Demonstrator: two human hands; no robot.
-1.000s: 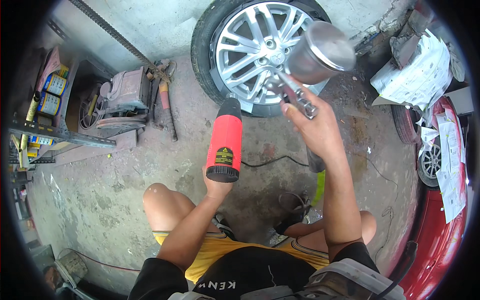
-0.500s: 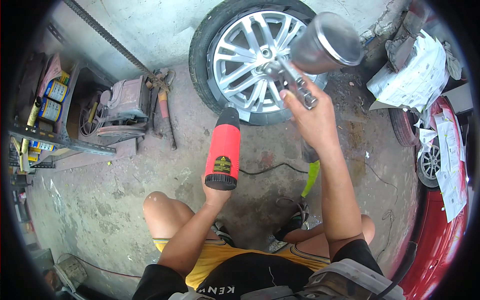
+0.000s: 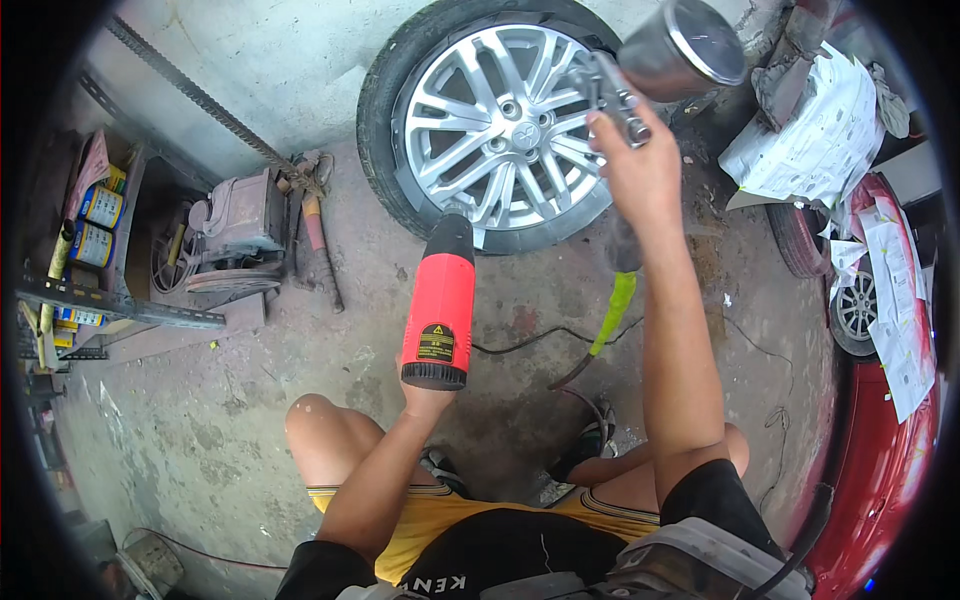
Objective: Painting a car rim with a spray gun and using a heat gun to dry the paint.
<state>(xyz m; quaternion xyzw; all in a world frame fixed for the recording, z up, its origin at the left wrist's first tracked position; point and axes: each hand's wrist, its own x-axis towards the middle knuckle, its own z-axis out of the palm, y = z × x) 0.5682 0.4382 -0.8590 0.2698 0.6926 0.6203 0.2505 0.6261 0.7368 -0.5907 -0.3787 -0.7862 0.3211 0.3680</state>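
A silver multi-spoke alloy wheel point(image 3: 526, 136) in a black tyre point(image 3: 376, 140) leans against the wall ahead of me, grey masking lining the tyre around the rim. My left hand point(image 3: 427, 399) is closed round the handle of a red heat gun point(image 3: 443, 305), mostly hidden under its body; the black nozzle points at the wheel's lower edge. In my right hand point(image 3: 645, 165) is a metal spray gun point(image 3: 608, 92) with a dark cup point(image 3: 682, 50), held up over the wheel's right side. A lime-green hose sleeve point(image 3: 614, 312) hangs below it.
At left stand a metal shelf point(image 3: 125, 302) with cans and a dusty machine point(image 3: 245, 215). A hammer-like tool point(image 3: 322, 250) lies beside it. A black cord point(image 3: 530, 340) crosses the floor. On the right are a red car point(image 3: 865, 450) and masking paper point(image 3: 800, 140).
My right hand has carried the spray gun right and slightly up, uncovering the wheel's centre. The heat gun stays close to the wheel's lower edge. The whole view has shifted slightly.
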